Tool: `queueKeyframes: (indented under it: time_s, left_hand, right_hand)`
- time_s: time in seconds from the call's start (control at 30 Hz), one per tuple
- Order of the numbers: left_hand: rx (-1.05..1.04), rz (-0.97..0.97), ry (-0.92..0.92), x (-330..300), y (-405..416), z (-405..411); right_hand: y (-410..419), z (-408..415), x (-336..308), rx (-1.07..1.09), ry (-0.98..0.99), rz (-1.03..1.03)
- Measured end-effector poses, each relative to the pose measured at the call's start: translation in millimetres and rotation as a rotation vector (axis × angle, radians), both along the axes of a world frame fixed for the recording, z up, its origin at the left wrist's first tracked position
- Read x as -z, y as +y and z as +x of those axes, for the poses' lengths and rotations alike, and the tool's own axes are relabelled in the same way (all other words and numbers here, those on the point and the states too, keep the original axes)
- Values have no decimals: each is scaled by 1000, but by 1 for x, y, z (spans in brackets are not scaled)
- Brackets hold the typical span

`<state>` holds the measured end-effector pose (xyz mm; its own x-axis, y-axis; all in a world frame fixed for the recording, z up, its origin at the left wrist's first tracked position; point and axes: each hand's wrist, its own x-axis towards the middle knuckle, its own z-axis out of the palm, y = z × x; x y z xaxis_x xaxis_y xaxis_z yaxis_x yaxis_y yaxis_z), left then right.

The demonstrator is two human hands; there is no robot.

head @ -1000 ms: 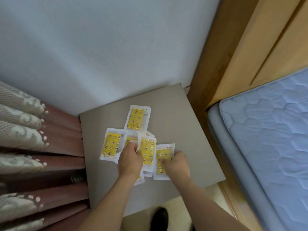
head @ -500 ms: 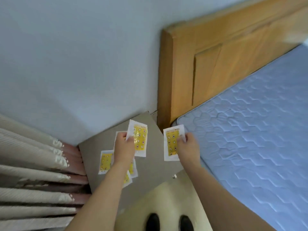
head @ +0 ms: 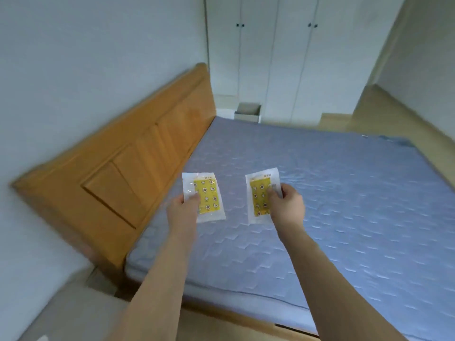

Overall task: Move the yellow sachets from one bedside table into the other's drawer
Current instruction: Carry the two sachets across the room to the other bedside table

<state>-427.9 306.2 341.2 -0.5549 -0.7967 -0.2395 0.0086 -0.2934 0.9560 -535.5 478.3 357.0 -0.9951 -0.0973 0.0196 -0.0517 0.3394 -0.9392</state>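
My left hand (head: pixel 183 209) grips a yellow sachet (head: pixel 206 196) with a clear border by its lower left corner. My right hand (head: pixel 286 205) pinches a second yellow sachet (head: pixel 259 195) at its right edge. Both sachets are held upright above the blue mattress (head: pixel 344 205), a forearm's width apart. Only a corner of the grey bedside table (head: pixel 71 313) shows at the bottom left; the sachets left on it are out of view. Across the bed, beside the headboard's far end, stands a pale bedside table with its drawer (head: pixel 247 112) open.
A wooden headboard (head: pixel 128 173) runs along the left wall. White wardrobe doors (head: pixel 275 52) stand behind the far side of the bed. Light wood floor (head: pixel 384 112) lies to the right of the bed, beyond the mattress.
Both hands lifted one sachet each off the grey table. The view swung right and up, from the table to the bed and the far wall, with the sachets carried over the mattress.
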Motion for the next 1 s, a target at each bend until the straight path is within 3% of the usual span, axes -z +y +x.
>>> queueKeyframes:
  time_s: [0.23,0.53,0.8,1.0]
  left_hand:
    - [317,-23,59,-28,262,-161]
    - [785,-76,96,-35,578,-292]
    - [970,-165,111,-14,792,-410]
    - [1096,-155,97,-22,977,-512]
  right_hand:
    - [292,-93,-19,328,12,-99]
    - [606,-138,-17,806,47,-165]
    - [809,-232,3,921,50,-162]
    - [982,-292,-16,1026,38,-77]
